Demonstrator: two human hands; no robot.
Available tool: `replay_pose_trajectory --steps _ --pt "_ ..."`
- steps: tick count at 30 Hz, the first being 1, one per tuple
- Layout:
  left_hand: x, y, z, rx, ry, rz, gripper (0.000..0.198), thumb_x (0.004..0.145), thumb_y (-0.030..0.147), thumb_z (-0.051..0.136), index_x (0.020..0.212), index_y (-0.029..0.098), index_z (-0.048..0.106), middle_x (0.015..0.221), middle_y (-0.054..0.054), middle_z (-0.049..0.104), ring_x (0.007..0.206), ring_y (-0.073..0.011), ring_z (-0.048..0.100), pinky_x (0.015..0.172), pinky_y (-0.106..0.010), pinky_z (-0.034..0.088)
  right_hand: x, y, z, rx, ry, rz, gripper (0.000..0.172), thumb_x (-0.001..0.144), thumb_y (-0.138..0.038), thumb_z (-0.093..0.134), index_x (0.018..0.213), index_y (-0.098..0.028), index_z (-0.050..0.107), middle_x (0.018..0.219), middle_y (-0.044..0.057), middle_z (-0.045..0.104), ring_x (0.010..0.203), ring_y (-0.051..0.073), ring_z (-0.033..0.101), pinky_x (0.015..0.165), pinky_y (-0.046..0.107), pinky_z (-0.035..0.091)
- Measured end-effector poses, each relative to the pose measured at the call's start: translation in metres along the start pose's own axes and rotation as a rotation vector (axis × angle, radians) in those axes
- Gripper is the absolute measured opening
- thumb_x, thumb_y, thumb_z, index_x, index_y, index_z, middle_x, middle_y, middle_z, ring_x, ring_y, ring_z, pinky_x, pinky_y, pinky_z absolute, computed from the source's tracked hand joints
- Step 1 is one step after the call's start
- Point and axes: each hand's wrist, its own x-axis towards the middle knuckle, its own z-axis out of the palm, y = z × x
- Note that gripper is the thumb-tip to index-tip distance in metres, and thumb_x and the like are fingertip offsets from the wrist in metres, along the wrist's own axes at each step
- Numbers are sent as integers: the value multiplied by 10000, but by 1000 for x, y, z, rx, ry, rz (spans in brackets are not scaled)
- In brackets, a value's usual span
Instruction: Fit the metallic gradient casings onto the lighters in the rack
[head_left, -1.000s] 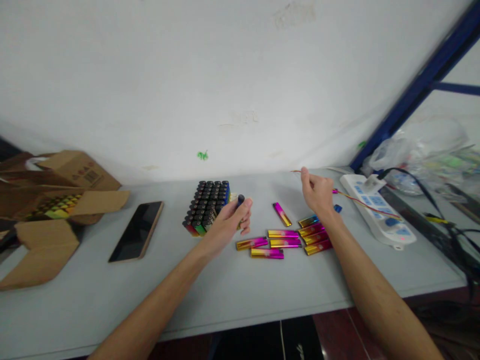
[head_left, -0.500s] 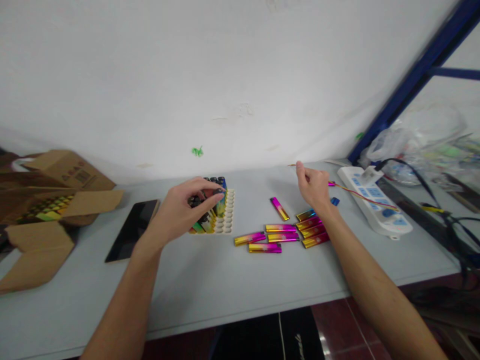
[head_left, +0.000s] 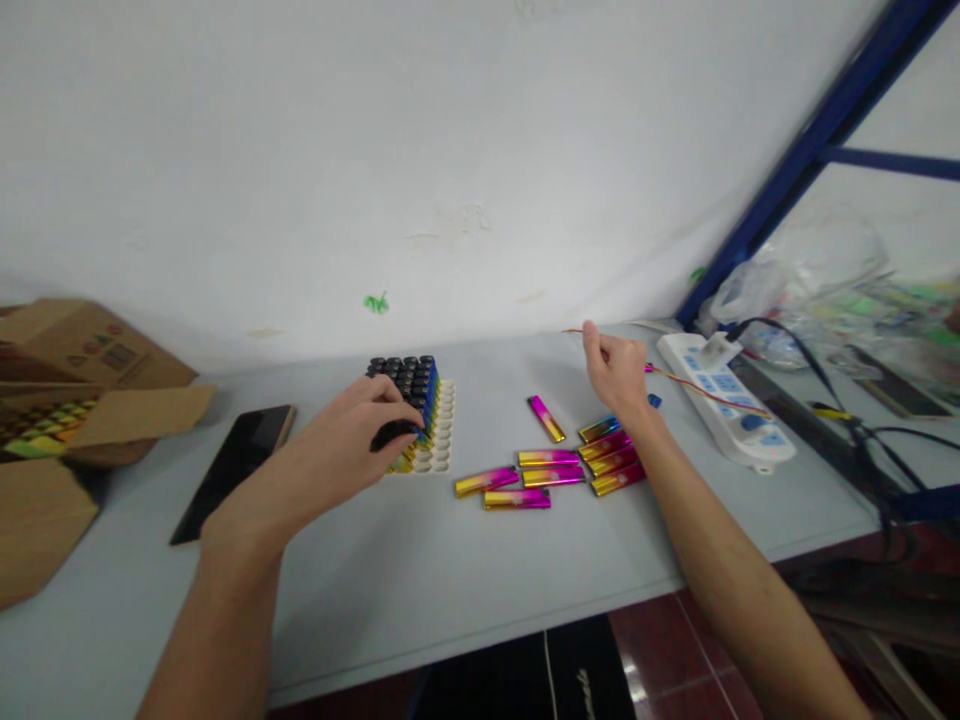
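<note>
Two bare hands reach in over the surface (head_left: pixel 420 580). The left hand (head_left: pixel 334 445) is bent at the wrist, palm down, over the near left part of a white tray (head_left: pixel 444 435); its fingers curl toward the thumb at the dark tops there, but whether they pinch anything I cannot tell. Beyond it, upright lighters (head_left: pixel 409 375) with black tops fill the tray's far left part, while holes show along its right edge. The right hand (head_left: pixel 619 372) is a loose fist, thumb up, its fingers closed around a red-and-yellow wire (head_left: pixel 690 383) that runs right toward a white power strip (head_left: pixel 727 400). Loose pink-and-gold lighters (head_left: pixel 517 498) lie between the hands, some partly behind the right wrist. The left hand hides the tray's near left corner. A phone (head_left: pixel 232 470) lies left of it, with an open cardboard box (head_left: pixel 97 350) farther left. Plastic bags (head_left: pixel 757 290) sit far right beside a blue frame (head_left: pixel 795 160); a white wall (head_left: pixel 450 180) stands behind, and reddish floor tiles (head_left: pixel 697 645) show below.
</note>
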Motion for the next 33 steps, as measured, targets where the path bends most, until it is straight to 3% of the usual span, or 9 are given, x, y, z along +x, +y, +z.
replay_pose_trajectory --steps 4,7,11,14,16,18,21,26,33 --pt "2 7 5 55 66 23 278 953 420 613 985 277 850 985 -101 664 900 -296 658 898 -453 586 4 5 -6 -37 43 21 664 1121 -587 319 542 -262 289 484 -18 321 481 130 340 606 350 245" --pt "8 16 6 66 181 74 298 980 434 631 1142 281 829 1044 -101 664 944 -301 662 887 -443 589 10 11 -16 -93 100 60 671 1134 -561 307 537 -257 327 489 -6 363 498 136 366 606 348 245" --pt "19 46 24 24 300 179 220 1045 349 611 1142 255 784 1053 -83 705 975 -266 692 936 -409 590 17 23 -34 -157 218 94 670 1142 -492 328 522 -244 379 500 -4 382 502 131 374 614 344 234" --pt "25 78 60 -67 210 291 215 1075 272 564 1110 223 770 1073 -90 729 1018 -246 714 1016 -415 585 22 36 -48 -193 308 141 661 1136 -428 377 507 -234 428 496 -8 383 500 129 394 611 338 232" --pt "27 97 88 -74 103 321 258 1083 295 569 1245 233 760 1282 -126 723 1184 -283 696 1060 -463 581 24 45 -55 -202 370 180 654 1134 -398 400 506 -227 460 492 -9 393 501 132 415 609 334 233" --pt "29 111 111 -9 9 357 435 1074 364 614 1495 262 648 1582 -159 587 1450 -368 561 1182 -600 497 25 52 -60 -195 427 208 649 1132 -383 415 506 -225 479 491 -8 404 500 134 429 607 333 233" --pt "37 117 134 89 -90 394 616 1079 461 619 1664 347 466 1759 -126 415 1624 -433 350 1266 -766 313 26 55 -63 -188 481 217 649 1129 -388 419 505 -228 495 487 -8 403 504 138 433 599 334 235" --pt "61 104 144 74 -153 401 553 1124 476 516 1644 291 495 1721 -119 490 1618 -385 385 1304 -723 274 25 51 -64 -142 525 162 673 1136 -431 390 498 -235 472 493 -12 382 490 128 391 595 341 236" --pt "107 109 137 -9 -39 334 310 1131 326 496 1306 192 713 1348 -127 754 1316 -303 650 1245 -572 391 26 52 -75 -100 656 140 673 1140 -486 357 515 -243 418 483 -23 356 486 119 347 580 334 255"
